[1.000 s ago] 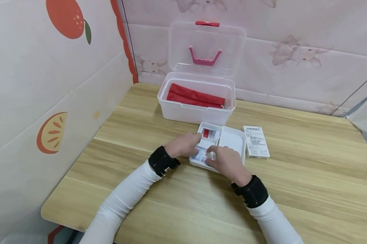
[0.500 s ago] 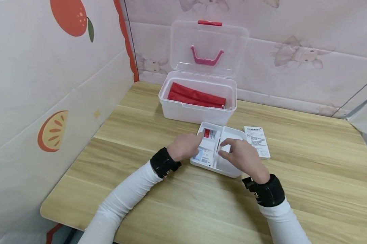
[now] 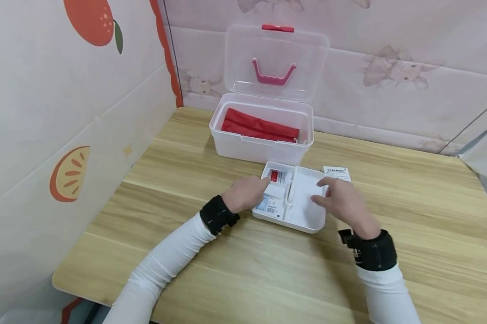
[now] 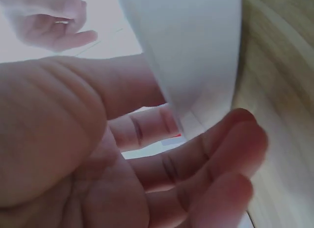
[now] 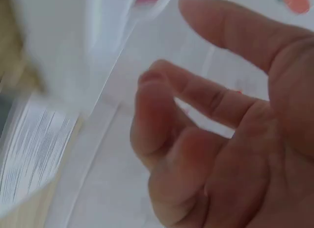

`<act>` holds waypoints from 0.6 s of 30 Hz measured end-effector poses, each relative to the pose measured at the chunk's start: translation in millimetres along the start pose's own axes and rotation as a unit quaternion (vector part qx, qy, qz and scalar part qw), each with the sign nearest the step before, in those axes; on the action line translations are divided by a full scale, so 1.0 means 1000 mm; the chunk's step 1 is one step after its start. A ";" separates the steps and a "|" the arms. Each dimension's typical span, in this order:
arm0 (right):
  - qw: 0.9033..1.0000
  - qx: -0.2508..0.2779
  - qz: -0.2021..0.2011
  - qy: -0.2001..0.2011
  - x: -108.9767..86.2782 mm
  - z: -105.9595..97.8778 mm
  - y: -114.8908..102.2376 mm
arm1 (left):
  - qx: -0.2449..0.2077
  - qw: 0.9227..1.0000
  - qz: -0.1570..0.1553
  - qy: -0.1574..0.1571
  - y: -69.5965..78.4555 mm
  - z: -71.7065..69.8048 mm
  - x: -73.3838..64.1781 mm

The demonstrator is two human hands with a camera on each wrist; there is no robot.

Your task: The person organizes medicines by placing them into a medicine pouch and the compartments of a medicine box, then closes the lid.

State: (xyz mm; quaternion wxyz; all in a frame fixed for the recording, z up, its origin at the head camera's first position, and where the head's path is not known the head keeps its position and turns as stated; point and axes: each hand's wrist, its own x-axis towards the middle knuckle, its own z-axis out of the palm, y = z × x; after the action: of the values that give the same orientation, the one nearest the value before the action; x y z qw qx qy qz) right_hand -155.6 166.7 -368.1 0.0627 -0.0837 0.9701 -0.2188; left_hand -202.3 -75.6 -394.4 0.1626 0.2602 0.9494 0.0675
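Note:
A shallow white divided tray [image 3: 304, 213] lies on the table. My left hand [image 3: 243, 193] pinches its left side; in the left wrist view the tray wall [image 4: 196, 56] sits between thumb and fingers. A red-and-white packet [image 3: 277, 177] rests in the far left compartment, and a pale blue-and-white packet [image 3: 272, 207] in the near left one. The wide right compartment holds nothing visible. Over that compartment's right edge hovers my right hand [image 3: 342, 200], thumb and forefinger spread apart; the right wrist view shows its other fingers loosely bent around nothing.
Behind the tray stands a translucent plastic box [image 3: 259, 150] with its lid [image 3: 276, 49] raised against the wall. Inside it is a red cloth pouch [image 3: 259, 126]. A white printed carton [image 3: 336, 172] lies right of the tray, partly covered by the right hand.
My right hand has moved right, from over the near left compartment to the tray's right edge, uncovering the pale blue packet. The left hand stays at the tray's left side.

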 end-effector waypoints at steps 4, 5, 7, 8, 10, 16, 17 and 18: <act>0.999 -0.018 0.035 0.024 0.000 -0.007 0.024 | 0.012 1.000 -0.006 -0.002 0.003 -0.004 -0.005; 0.998 -0.024 0.044 0.026 0.001 -0.007 0.029 | 0.014 1.000 -0.006 -0.002 0.003 -0.005 -0.007; 0.997 -0.042 0.060 0.029 0.002 -0.005 0.036 | 0.015 1.000 -0.007 0.000 0.005 -0.007 -0.010; 0.996 -0.048 0.068 0.028 0.003 -0.004 0.038 | 0.012 1.000 -0.008 0.000 0.005 -0.008 -0.011; 0.994 -0.060 0.083 0.023 0.004 -0.001 0.042 | 0.005 1.000 -0.009 0.000 0.007 -0.010 -0.014; 0.991 -0.085 0.105 0.013 0.009 0.007 0.047 | 0.012 1.000 -0.004 0.015 0.012 -0.013 -0.019; 0.990 -0.087 0.107 0.011 0.009 0.007 0.048 | 0.017 1.000 -0.003 0.020 0.012 -0.013 -0.019; 0.990 -0.087 0.109 0.009 0.010 0.007 0.048 | 0.023 0.999 -0.001 0.024 0.013 -0.013 -0.020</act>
State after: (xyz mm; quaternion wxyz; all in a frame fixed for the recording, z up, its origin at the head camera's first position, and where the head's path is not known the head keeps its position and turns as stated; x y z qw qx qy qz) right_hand -170.3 204.8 -396.5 0.0703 0.0191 0.9893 -0.1266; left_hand -184.6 -75.6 -374.3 0.1338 0.2614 0.9545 0.0514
